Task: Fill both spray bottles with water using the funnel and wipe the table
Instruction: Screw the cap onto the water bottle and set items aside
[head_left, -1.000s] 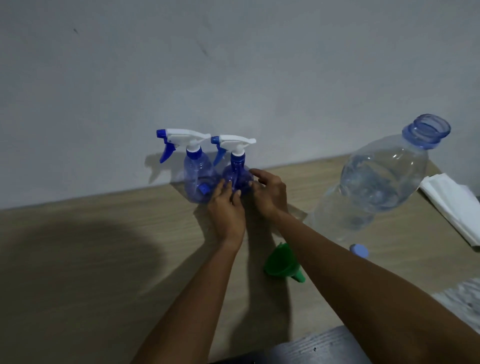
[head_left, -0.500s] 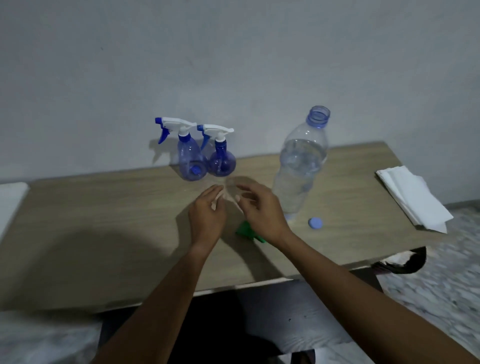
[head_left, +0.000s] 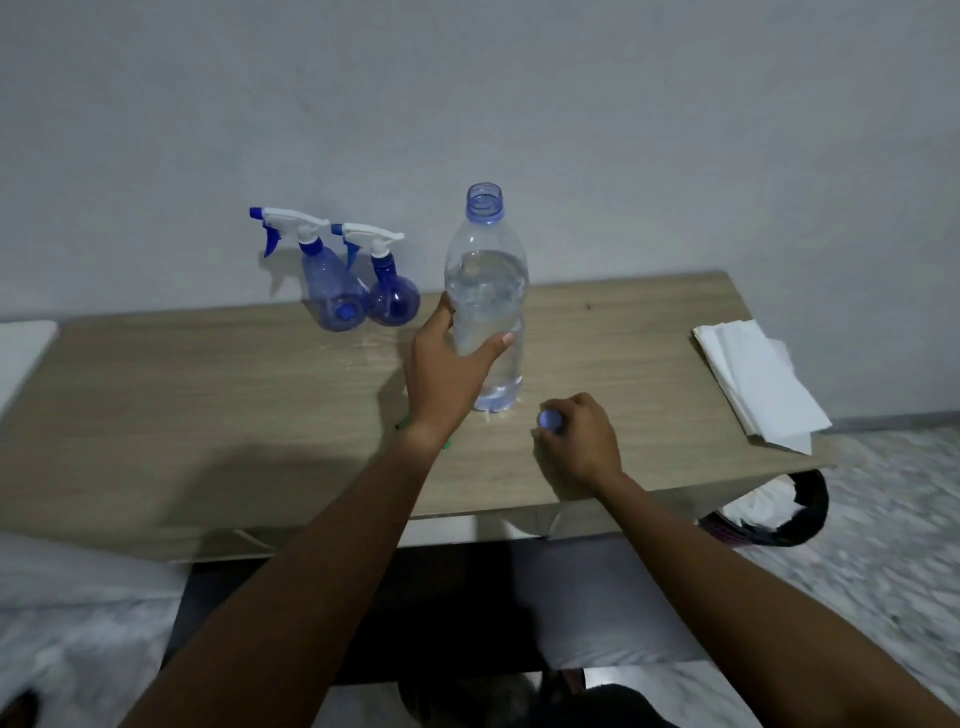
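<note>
Tabletop, hands round water bottle and cap

Left hand around water bottle

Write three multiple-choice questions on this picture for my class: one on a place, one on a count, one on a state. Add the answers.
1. Where on the table do the white tissues lie?
A. near its right edge
B. near its left edge
C. in its middle

2. How many spray bottles stand by the wall?
A. one
B. two
C. three

3. The water bottle is
A. capped and untouched
B. upright, uncapped and gripped by the left hand
C. lying on its side

Answers:
1 A: the stack overhangs the right edge.
2 B: two trigger heads show side by side.
3 B: its neck is open, and the right hand pinches the blue cap.
</note>
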